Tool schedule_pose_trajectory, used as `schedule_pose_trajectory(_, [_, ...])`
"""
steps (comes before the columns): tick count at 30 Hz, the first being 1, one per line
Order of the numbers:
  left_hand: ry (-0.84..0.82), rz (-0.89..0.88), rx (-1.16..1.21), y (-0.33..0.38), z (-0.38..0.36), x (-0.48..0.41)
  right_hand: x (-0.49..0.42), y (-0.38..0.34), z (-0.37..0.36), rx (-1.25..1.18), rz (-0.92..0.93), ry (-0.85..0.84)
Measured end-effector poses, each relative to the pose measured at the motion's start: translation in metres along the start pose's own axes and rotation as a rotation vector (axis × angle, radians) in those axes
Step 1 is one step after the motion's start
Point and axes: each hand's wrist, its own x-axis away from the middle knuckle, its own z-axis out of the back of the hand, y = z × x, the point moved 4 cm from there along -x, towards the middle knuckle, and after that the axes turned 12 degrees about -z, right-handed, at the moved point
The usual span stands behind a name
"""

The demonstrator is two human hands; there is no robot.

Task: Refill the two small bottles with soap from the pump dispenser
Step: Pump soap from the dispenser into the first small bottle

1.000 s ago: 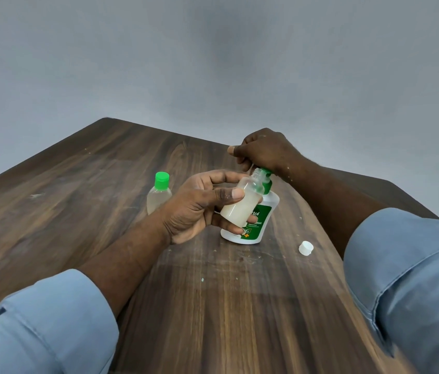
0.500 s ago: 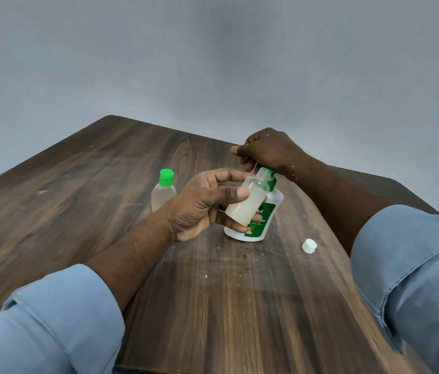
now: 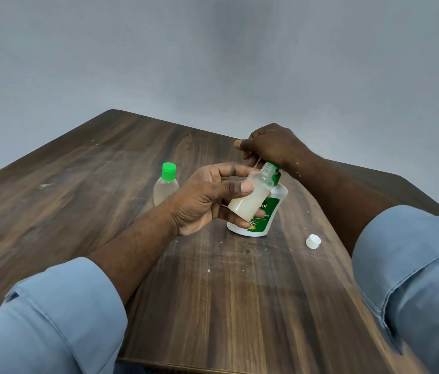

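Tabletop (image 3: 78, 184) of dark wood carries the scene. Farthest left, a capped small bottle (image 3: 166, 188) stands upright with clear liquid inside, its green cap (image 3: 169, 171) pointing to 12 o'clock. It is at 10 o'clock of the person's left hand (image 3: 207, 198). That hand grasps the open small bottle (image 3: 250, 197) off the table, thumb across its near side and fingers curled behind and under it. This bottle is tilted, its long axis running from the base at 7 o'clock to the uncapped neck at 1 o'clock. Milky soap fills its lower part, while the shoulder and neck look empty. Its mouth sits right beside the green pump top of the pump dispenser (image 3: 265, 214), a white bottle with a green label standing on the table directly behind the held bottle. The right hand (image 3: 272, 147) is clenched over that pump top from 12 o'clock, fingers curled round it and hiding the nozzle. At 4 o'clock of the dispenser, apart from it, a white cap (image 3: 313, 241) lies on the wood. A pale blue sleeve (image 3: 415, 279) covers the right forearm at far right.
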Motion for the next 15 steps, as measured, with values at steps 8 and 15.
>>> schedule_pose_trajectory(8, [0.005, -0.018, 0.024, 0.002, 0.000, 0.000, -0.002, -0.004, 0.005, 0.010, 0.021, 0.016])
schedule_pose_trajectory(15, [-0.003, -0.003, 0.010, 0.000, -0.001, 0.001, -0.003, 0.002, -0.003, 0.016, -0.003, 0.003])
